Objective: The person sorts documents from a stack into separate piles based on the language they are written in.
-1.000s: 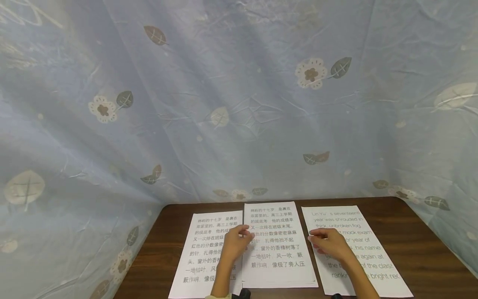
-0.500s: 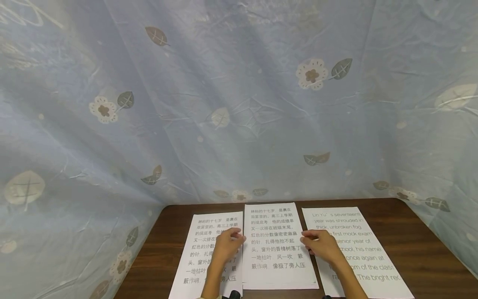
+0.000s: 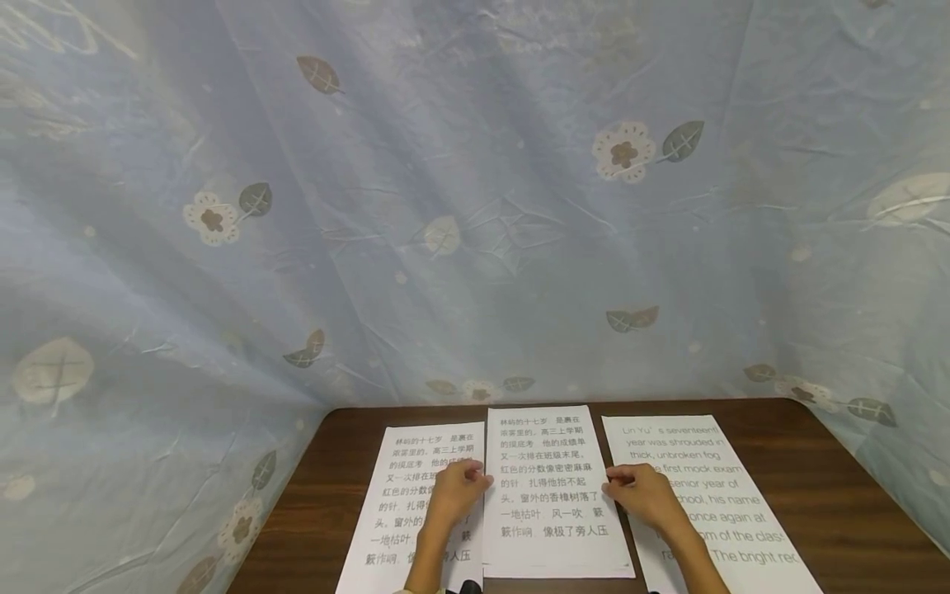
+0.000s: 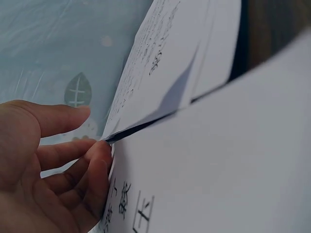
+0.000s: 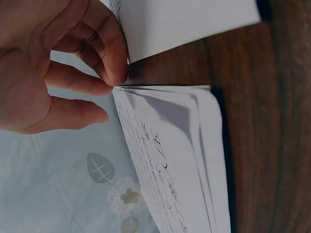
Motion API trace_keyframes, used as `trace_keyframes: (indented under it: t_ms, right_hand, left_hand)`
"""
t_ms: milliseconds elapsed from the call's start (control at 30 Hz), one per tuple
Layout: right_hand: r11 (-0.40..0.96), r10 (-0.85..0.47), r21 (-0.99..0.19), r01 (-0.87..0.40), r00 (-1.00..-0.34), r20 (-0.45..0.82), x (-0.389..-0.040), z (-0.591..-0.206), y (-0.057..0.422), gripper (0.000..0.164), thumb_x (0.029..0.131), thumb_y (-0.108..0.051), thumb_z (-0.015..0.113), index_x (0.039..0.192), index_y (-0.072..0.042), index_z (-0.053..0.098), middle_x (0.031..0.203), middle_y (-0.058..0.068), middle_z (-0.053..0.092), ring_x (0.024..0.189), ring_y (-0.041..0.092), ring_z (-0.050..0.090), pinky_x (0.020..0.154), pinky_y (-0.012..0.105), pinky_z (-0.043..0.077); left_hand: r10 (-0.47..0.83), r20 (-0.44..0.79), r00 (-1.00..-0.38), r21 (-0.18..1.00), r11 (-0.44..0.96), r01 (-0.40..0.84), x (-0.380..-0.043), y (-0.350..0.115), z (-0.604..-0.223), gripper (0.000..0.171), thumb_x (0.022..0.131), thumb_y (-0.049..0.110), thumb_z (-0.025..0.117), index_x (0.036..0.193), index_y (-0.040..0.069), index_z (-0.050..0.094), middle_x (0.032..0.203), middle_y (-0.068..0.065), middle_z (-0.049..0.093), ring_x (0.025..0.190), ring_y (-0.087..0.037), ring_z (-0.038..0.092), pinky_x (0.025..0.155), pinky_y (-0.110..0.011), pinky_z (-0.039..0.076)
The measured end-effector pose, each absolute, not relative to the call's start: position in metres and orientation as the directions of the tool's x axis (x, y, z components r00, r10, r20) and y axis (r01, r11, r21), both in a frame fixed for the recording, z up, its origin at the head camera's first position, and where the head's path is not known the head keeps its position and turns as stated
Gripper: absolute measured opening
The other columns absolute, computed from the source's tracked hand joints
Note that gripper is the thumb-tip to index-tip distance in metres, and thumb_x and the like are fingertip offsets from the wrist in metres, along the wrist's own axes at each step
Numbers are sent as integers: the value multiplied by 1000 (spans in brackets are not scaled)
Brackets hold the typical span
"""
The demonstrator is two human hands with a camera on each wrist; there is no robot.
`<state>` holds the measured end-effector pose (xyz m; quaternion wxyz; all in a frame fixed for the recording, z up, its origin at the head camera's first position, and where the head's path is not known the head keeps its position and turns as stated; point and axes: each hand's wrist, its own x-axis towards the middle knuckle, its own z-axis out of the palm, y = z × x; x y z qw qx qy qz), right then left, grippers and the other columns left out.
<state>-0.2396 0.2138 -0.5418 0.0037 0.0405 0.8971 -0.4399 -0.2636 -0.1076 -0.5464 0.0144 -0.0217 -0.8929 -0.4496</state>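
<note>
A middle stack of white paper printed with Chinese characters lies flat between my two hands. My left hand hovers over the left Chinese-text paper, its fingertips right at the middle stack's left edge. In the left wrist view, the thumb stands apart from the fingers. At the stack's right edge, the fingertips of my right hand touch the side. The right wrist view shows that thumb lifted off the paper, and layered sheets along the stack's near edge.
An English-text paper lies on the right, partly under my right hand and forearm. The dark brown wooden table extends around the papers. A pale blue floral cloth hangs behind and beside the table.
My left hand has moved left off the middle stack to its left edge. My right hand has come left to the right edge. The papers have barely shifted in view.
</note>
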Motion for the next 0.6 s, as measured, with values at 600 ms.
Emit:
trace_keyframes:
  t_ms: [600]
  right_hand:
    - [671,46,-741,42,-999,-15,-240,-542,210,38,88,-15,81,118,7,77,105,13,80,103,38,75,82,47,65]
  left_hand:
    - [29,27,-999,800,599,39,-267,-104,-550,37,95,23,78,125,1,77,81,3,67,69,-12,61,56,-20,47]
